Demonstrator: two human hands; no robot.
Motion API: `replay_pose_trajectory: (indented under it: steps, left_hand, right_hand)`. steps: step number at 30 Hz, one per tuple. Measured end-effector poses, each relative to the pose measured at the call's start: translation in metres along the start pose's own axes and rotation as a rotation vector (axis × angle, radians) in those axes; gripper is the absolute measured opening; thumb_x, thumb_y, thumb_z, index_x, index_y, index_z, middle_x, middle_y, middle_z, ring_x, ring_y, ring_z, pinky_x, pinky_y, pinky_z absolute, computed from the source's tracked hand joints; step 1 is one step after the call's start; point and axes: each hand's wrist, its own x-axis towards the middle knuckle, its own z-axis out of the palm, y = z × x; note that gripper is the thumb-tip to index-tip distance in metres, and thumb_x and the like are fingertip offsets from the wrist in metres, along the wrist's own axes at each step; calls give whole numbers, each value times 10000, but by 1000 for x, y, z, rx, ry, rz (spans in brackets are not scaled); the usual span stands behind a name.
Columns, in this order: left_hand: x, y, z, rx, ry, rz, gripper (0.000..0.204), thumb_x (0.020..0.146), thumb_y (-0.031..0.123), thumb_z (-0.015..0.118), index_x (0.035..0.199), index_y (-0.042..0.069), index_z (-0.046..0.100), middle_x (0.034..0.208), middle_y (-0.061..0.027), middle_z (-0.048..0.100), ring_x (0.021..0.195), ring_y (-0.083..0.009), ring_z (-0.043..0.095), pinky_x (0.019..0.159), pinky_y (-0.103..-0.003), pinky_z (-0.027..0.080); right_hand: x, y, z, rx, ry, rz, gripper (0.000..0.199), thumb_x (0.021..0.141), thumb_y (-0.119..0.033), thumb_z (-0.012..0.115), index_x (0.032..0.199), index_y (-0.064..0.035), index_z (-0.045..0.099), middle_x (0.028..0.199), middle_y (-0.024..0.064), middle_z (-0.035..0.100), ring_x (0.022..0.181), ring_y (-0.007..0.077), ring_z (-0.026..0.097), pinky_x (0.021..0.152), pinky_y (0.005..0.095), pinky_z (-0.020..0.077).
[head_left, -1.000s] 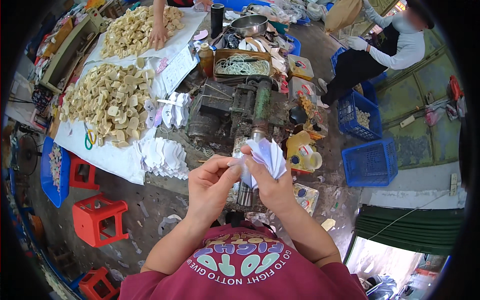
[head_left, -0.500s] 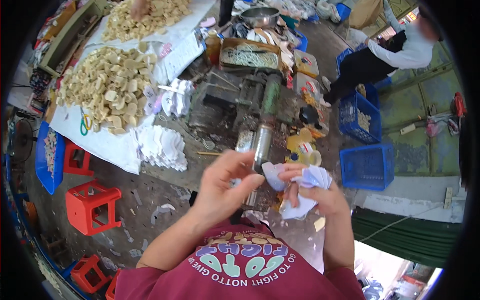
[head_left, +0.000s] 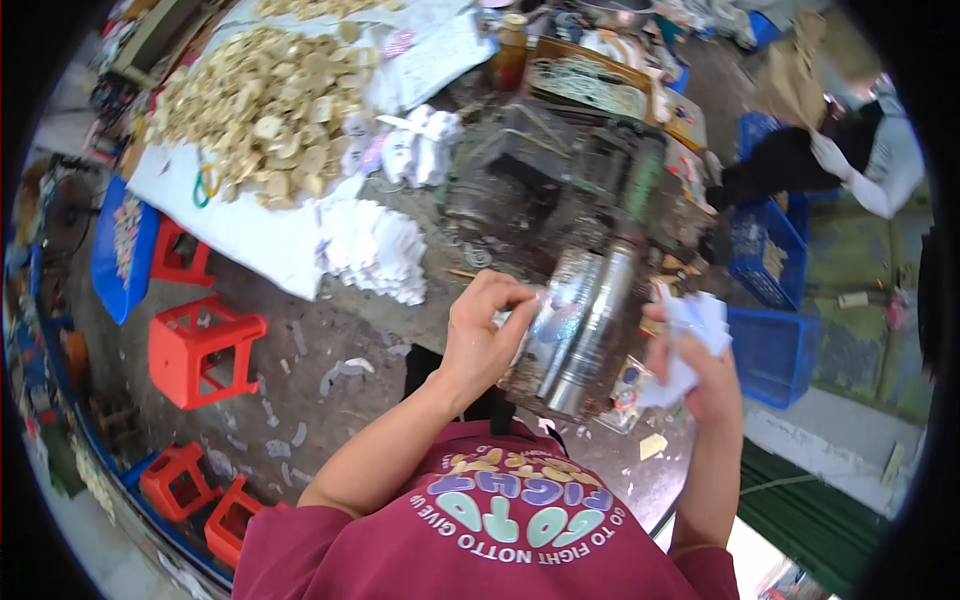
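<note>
My left hand [head_left: 487, 335] sits at the middle of the frame, fingers pinched on the edge of a small glossy wrapper sheet [head_left: 552, 318] that lies against the shiny steel roller [head_left: 592, 335] of the machine [head_left: 560, 200] in front of me. My right hand [head_left: 708, 375], at the right of the frame, is closed around a loose stack of white paper sheets [head_left: 692, 335], which fan out above my fingers. I judge these sheets very light, thin and limp: they will crease or slip apart if squeezed carelessly, so the stack is best held at its lower edge with thumb on one face and fingers on the other, and a single sheet taken by a corner. The film under my left fingertips looks slick, so a firm pinch at the edge suits it. Further stacks of white sheets [head_left: 372, 250] lie on the bench [head_left: 420, 310] left of centre, with a heap of pale yellowish blocks [head_left: 260, 115] at upper left. Red plastic stools [head_left: 195, 340] stand on the floor at left, blue crates [head_left: 775, 340] at right, where another person [head_left: 850, 160] bends.
</note>
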Motion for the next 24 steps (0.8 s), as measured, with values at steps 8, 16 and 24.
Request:
replay_pose_trajectory:
  steps: [8, 16, 24]
  left_hand:
    - [65, -102, -166, 654, 434, 190, 45, 797, 33, 654, 841, 39, 653, 830, -99, 606, 809, -254, 593, 755, -365, 455]
    - [25, -126, -146, 1006, 211, 302, 288, 722, 12, 643, 1001, 75, 679, 1104, -156, 589, 1064, -351, 544, 958, -431, 386]
    - [8, 70, -26, -539, -427, -397, 105, 869, 46, 643, 956, -10, 657, 893, -45, 662, 818, -96, 609, 756, -242, 482]
  right_hand:
    - [-1, 0, 15, 330, -240, -16, 814, 911, -551, 504, 1390, 84, 325, 609, 47, 525, 478, 111, 482, 512, 282, 389]
    - [5, 0, 45, 456, -177, -42, 832, 753, -263, 737, 1391, 71, 318, 692, 30, 496, 510, 117, 485, 572, 326, 442]
    - [-4, -6, 65, 44, -145, -126, 651, 783, -118, 726, 1361, 20, 461, 911, -29, 593, 824, 35, 536, 763, 206, 442]
